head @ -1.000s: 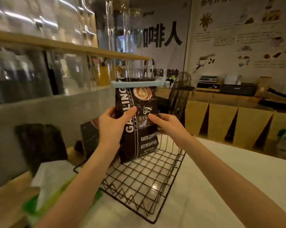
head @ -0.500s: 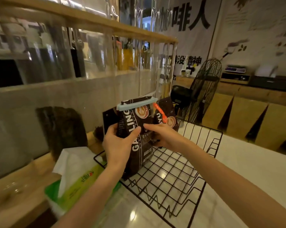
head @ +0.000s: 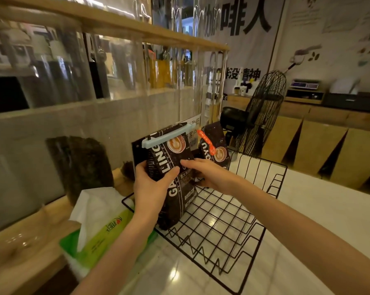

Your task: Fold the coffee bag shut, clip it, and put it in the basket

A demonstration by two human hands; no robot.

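A dark coffee bag [head: 175, 167] with white lettering stands tilted at the near left corner of the black wire basket [head: 250, 235]. Its folded top is held by a pale blue clip [head: 166, 136]. My left hand [head: 152, 188] grips the bag's left side, thumb across the front. My right hand [head: 205, 173] holds the bag's right side at mid height. Whether the bag's bottom touches the basket's wire floor I cannot tell. A second coffee bag [head: 217, 149] with an orange clip [head: 206, 142] stands behind it in the basket.
A green tissue pack [head: 103, 233] lies left of the basket on the white counter [head: 320, 211]. A grey partition with a glass screen [head: 94, 77] runs along the left. A black wire fan [head: 263, 116] stands behind the basket.
The clipped bag has come down from chest height into the basket's near left corner, with both hands still on it. The view has dropped and the second bag has come into sight.
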